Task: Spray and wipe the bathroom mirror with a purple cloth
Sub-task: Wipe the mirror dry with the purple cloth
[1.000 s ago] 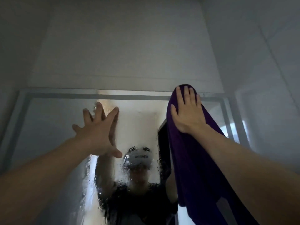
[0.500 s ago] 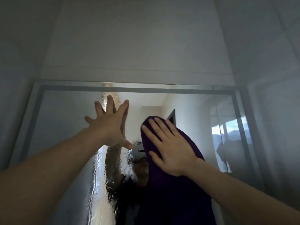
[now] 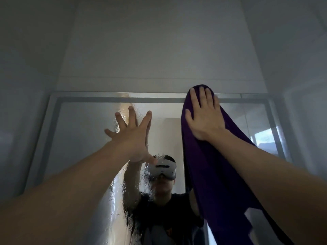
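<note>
The framed bathroom mirror (image 3: pixel 85 138) fills the lower half of the view, with spray droplets and wet streaks down its middle. My right hand (image 3: pixel 203 115) lies flat on the purple cloth (image 3: pixel 221 174) and presses it against the glass at the mirror's top edge; the cloth hangs down below my forearm. My left hand (image 3: pixel 131 137) has its fingers spread wide and holds nothing, raised close to the wet glass left of the cloth. No spray bottle is in view.
The mirror's silver frame (image 3: pixel 115 97) runs under a pale wall (image 3: pixel 159 50). Walls close in on the left and right. The reflection shows a person wearing a headset (image 3: pixel 162 169) and a bright window (image 3: pixel 265 138) at the right.
My right hand slid the cloth from the middle of the mirror up and right to the top edge. My left hand stayed spread in about the same place.
</note>
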{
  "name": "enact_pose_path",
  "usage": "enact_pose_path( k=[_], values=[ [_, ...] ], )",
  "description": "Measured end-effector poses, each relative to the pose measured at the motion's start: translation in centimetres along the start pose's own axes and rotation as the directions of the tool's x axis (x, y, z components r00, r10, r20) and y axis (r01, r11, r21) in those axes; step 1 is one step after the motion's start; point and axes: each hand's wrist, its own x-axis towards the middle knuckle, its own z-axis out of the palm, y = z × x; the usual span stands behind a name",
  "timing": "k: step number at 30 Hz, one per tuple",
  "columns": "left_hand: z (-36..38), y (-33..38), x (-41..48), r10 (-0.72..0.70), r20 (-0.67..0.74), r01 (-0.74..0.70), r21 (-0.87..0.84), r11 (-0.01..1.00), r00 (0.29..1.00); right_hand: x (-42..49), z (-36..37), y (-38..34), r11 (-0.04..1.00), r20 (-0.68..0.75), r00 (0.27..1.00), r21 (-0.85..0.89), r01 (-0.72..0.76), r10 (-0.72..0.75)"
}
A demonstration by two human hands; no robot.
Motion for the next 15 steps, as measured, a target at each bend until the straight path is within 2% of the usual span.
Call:
enact_pose_path(
  k=[6, 12, 15],
  values=[
    [-3.0, -2.3, -0.1, 0.068, 0.134, -0.075, 0.045, 0.996, 0.989, -2.0, 0.7, -6.9, 0.987, 0.006, 0.989, 0.064, 0.145, -0.146],
    [-3.6, -5.9, -2.2, 0.124, -0.079, -0.123, 0.026, 0.992, 0.989, -8.3, 1.4, -11.4, 0.924, 0.075, 0.925, 0.124, 0.361, -0.372],
    [-3.6, -8.2, -2.5, 0.021, -0.052, -0.019, 0.045, 0.999, 0.998, -11.9, 1.9, -10.7, 0.86, 0.124, 0.852, 0.126, 0.495, -0.508]
  ],
)
